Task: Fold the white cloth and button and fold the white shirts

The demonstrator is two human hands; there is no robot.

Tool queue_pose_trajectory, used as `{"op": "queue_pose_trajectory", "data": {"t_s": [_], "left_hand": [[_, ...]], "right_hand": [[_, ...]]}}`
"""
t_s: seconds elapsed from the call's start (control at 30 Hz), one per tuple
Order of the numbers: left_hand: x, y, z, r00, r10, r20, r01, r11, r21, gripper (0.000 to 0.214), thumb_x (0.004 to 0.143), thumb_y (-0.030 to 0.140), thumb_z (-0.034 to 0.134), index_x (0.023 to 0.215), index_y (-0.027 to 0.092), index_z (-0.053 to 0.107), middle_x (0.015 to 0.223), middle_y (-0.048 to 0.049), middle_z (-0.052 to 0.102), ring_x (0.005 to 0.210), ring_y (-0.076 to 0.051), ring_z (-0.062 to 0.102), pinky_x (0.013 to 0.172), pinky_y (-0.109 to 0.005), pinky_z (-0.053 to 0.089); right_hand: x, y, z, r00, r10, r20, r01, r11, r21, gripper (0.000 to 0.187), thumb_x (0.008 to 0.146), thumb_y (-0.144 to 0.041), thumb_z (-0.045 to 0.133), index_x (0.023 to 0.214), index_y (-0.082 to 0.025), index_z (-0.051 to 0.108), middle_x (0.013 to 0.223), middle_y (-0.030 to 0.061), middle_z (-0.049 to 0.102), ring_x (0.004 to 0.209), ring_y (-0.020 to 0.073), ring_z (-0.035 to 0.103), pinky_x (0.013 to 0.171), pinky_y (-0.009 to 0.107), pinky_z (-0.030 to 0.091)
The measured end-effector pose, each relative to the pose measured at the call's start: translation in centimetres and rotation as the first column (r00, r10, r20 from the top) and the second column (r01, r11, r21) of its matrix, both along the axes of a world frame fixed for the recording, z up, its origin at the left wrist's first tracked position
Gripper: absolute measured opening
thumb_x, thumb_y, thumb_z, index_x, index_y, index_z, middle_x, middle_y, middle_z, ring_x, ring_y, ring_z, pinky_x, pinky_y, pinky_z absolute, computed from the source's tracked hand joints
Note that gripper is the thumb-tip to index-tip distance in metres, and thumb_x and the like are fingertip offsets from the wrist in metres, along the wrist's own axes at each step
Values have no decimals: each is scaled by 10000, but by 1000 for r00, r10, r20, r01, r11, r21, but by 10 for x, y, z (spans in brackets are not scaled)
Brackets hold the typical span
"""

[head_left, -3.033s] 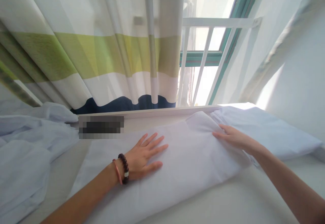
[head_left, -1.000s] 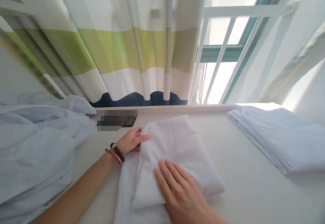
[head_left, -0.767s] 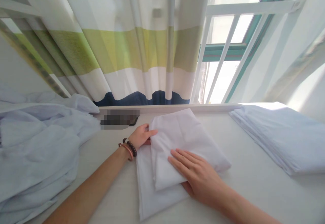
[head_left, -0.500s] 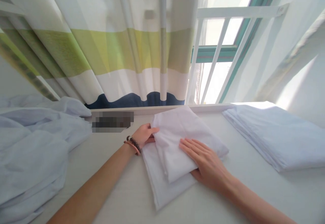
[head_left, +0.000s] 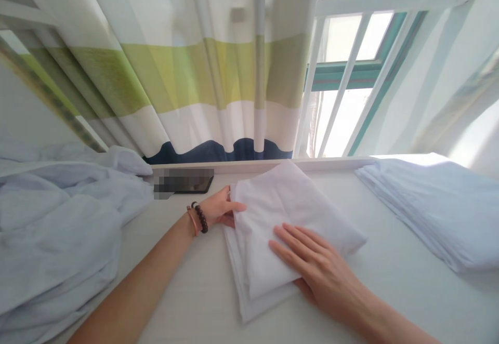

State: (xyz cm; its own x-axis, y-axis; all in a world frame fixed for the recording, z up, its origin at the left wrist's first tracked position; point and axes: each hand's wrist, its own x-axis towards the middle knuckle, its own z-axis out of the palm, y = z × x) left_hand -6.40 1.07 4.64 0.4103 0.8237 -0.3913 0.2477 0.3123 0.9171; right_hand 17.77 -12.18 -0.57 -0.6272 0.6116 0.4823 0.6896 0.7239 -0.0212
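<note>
White folded cloth [head_left: 280,203], centre frame, both hands on it.
Left hand [head_left: 217,209]: clamped on left edge, thumb on top, other fingers partly hidden. Right hand [head_left: 315,258]: flat on lower right part, fingers straight, nearly together, thumb at lower edge.

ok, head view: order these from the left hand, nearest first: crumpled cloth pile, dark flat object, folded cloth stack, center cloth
From the left hand:
1. center cloth: touching it
2. dark flat object: just beyond, leftward
3. crumpled cloth pile: farther left
4. folded cloth stack: far right
</note>
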Motion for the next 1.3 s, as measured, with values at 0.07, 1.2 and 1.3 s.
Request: {"op": "queue_pose_trajectory", "data": {"t_s": [0.07, 1.2, 1.3], "left_hand": [[-3, 2, -12, 1000, 24, 20, -23, 1000, -18, 660, 597, 274, 839, 1120, 197, 444, 982, -57, 667, 741, -209, 684, 594, -332, 586], [-23, -11, -41, 970, -228, -84, 243, 881, 405, 172, 711, 256, 713, 824, 136, 665, 789, -20, 631, 681, -116, 586, 656, -235, 476], [-24, -11, -42, 975, -222, -14, 212, 908, 361, 180, 703, 268, 731, 802, 137, 659, 745, -5, 628, 660, -113, 595, 659, -241, 494]], "right_hand": [[-3, -1, -3, 1000, 9, -10, -9, 1000, 26, 572, 769, -25, 452, 1321, -157, 520, 1387, 93, 525, 1271, 240, 488, 1025, 424, 441], [-33, -11, 10, 935, 198, -295, -205, 979, 7, 221, 810, -17, 518, 983, -126, 603, 908, 106, 648, 896, 197, 606, 775, 305, 511], [-32, -10, 11, 933, 207, -294, -215, 977, 5, 197, 838, -32, 505, 982, -130, 597, 895, 98, 653, 899, 188, 614, 781, 299, 511]]}}
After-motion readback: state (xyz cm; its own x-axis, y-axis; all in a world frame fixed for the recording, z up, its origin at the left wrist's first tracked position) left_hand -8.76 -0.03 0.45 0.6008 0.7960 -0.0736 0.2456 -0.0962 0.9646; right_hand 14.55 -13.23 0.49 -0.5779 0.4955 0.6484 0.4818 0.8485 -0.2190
